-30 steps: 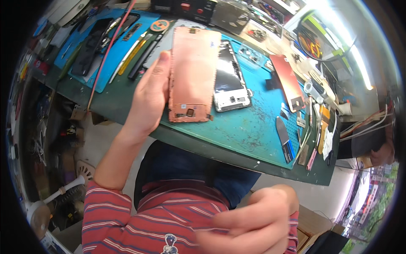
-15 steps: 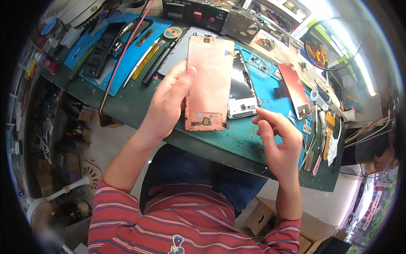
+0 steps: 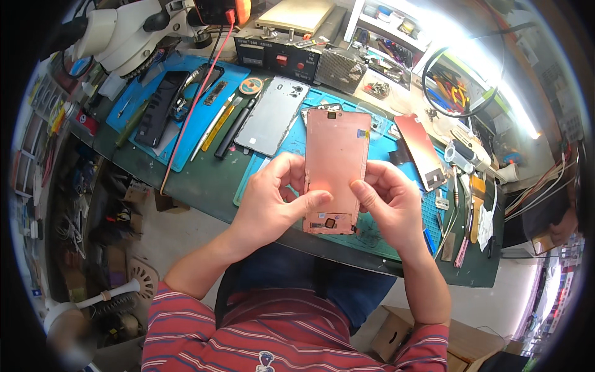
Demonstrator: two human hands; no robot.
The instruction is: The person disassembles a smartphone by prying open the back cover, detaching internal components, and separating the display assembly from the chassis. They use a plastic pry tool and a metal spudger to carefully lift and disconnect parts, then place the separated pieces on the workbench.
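Note:
Upright before me is a phone display panel (image 3: 338,161), its copper-coloured back facing me. It has a small dark notch part at the top and a flex strip with a square chip at the bottom. My left hand (image 3: 269,201) is closed on its left edge, thumb across the lower back. On the right edge, my right hand (image 3: 393,201) pinches it between thumb and fingers. Behind it on the blue mat lies an opened phone (image 3: 315,109), mostly hidden. A grey phone back cover (image 3: 273,115) rests further left.
A second copper-coloured panel (image 3: 418,149) lies at right, near tweezers and brushes. Left are a black phone (image 3: 162,105), a black pen-like tool (image 3: 235,130) and a red cable (image 3: 189,118). A microscope (image 3: 118,37) and a black bench device (image 3: 276,59) stand behind.
The display panel has moved down and to the right, closer to me. My right hand, empty before, now grips its right edge. The grey back cover has come into fuller view.

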